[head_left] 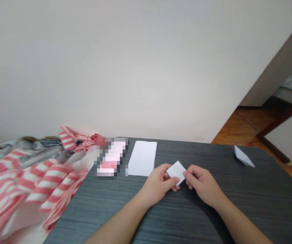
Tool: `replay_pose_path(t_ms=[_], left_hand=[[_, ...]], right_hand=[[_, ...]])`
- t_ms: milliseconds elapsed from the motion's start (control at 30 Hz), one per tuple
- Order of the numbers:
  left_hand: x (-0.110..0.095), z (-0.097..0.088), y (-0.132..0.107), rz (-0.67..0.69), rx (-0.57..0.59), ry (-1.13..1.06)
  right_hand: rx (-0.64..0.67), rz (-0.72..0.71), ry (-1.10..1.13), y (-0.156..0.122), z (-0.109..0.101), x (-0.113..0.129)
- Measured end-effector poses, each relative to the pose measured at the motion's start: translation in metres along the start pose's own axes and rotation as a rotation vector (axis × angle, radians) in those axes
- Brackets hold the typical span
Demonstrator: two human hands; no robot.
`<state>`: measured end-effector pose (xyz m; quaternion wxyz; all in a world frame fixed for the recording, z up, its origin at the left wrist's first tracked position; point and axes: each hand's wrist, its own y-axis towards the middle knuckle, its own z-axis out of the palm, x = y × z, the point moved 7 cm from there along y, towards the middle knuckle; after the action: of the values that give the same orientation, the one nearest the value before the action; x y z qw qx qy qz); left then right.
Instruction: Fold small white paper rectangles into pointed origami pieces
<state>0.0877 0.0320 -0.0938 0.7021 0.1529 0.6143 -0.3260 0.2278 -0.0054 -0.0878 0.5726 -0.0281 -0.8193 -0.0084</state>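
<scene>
Head view: left hand (158,184) and right hand (202,183) both pinch a small folded white paper (177,170) over the dark counter (179,217), where uneven pulling could skew its creases.

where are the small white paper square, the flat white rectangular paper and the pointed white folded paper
small white paper square (176,170), head view, upper face
flat white rectangular paper (143,158), head view, upper face
pointed white folded paper (243,157), head view, middle

Folded paper (175,171), smooth and matt!
Streaky wood-like grain is shown on the bench (125,198); soft, matt striped cloth (45,181) is spotted.
</scene>
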Motion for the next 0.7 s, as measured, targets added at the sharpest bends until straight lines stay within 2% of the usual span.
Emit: replay_pose_path(t_ms=[233,533,700], left_hand=[[-0.002,0.000,-0.002,0.011,0.006,0.070],[0.000,0.000,-0.001,0.000,-0.007,0.061],[0.002,-0.001,-0.001,-0.011,-0.008,0.062]], right_hand=[[0.053,-0.007,0.016,-0.001,0.005,0.001],[0.045,-0.066,-0.063,-0.003,0.001,0.012],[0.046,-0.059,-0.051,-0.002,0.002,0.011]])
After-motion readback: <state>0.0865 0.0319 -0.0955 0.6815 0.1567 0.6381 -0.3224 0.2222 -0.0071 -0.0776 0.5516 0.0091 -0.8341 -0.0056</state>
